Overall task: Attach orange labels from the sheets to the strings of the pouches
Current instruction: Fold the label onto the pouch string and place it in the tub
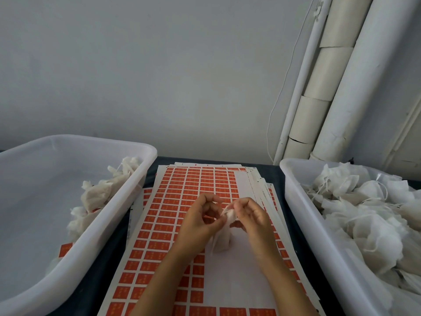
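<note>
Both hands meet over the middle of the label sheets, forearms coming up from the near edge and converging. The left hand (200,218) has its fingers curled inward, thumb and fingertips pinched at the gathered top of a small white pouch (222,238); a sliver of orange shows under its fingers, too small to say what it is. The right hand (248,215) faces it, fingers bent and pinching the same bunched top from the other side, so the pouch hangs between the two hands with its body just above the sheet. Its string cannot be made out. Under the hands lies a fanned stack of label sheets (182,224) on the dark tabletop (136,201), the top one covered in rows of orange labels (159,236), with a bare white patch directly below and to the right of the hands. Left of the hands stands a translucent white bin (127,197) with a few pouches heaped along its near wall. Right of the hands, a second white bin (303,215) is piled high with pouches and loose strings.
</note>
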Tool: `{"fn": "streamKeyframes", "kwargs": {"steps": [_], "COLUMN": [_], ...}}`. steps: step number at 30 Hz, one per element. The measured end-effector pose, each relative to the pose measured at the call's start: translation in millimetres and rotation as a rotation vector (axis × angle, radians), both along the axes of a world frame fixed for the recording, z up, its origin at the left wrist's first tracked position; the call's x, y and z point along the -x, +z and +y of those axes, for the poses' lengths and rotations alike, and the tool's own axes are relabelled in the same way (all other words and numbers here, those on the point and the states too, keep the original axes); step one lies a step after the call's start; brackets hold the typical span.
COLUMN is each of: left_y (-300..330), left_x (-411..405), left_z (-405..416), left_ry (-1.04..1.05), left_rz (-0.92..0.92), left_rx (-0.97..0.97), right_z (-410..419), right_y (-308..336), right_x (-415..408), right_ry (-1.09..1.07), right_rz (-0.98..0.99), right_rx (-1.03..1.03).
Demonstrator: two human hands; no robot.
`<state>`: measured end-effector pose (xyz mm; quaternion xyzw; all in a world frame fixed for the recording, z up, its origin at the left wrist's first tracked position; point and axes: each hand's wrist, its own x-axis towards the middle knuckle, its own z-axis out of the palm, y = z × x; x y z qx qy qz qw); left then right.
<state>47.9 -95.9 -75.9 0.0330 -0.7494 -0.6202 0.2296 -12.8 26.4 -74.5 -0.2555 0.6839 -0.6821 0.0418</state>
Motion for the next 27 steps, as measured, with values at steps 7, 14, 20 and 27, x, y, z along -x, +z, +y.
{"fn": "streamKeyframes", "kwargs": {"steps": [7, 14, 20, 27], "left_y": [-1.1, -4.1, -6.7, -8.1], "left_x": [-0.4, 2.1, 3.6, 4.9], "left_z": [2.8, -0.5, -2.6, -4.5], "left_ry": [0.023, 0.086, 0.065, 0.055], "left_rz": [0.005, 0.03, 0.026, 0.005], "left_rx": [0.176, 0.139, 0.058, 0.038], "right_z": [4.6, 4.0, 5.6, 4.0], "right_y": [4.3, 1.2, -0.7, -2.0], "right_x": [0.3, 2.2, 2.7, 4.3], "right_ry": [0.086, 0.027, -0.002, -0.02], "right_rz": [0.086, 0.101, 0.107, 0.106], "right_rx": [-0.045, -0.164, -0.223, -0.25]}}
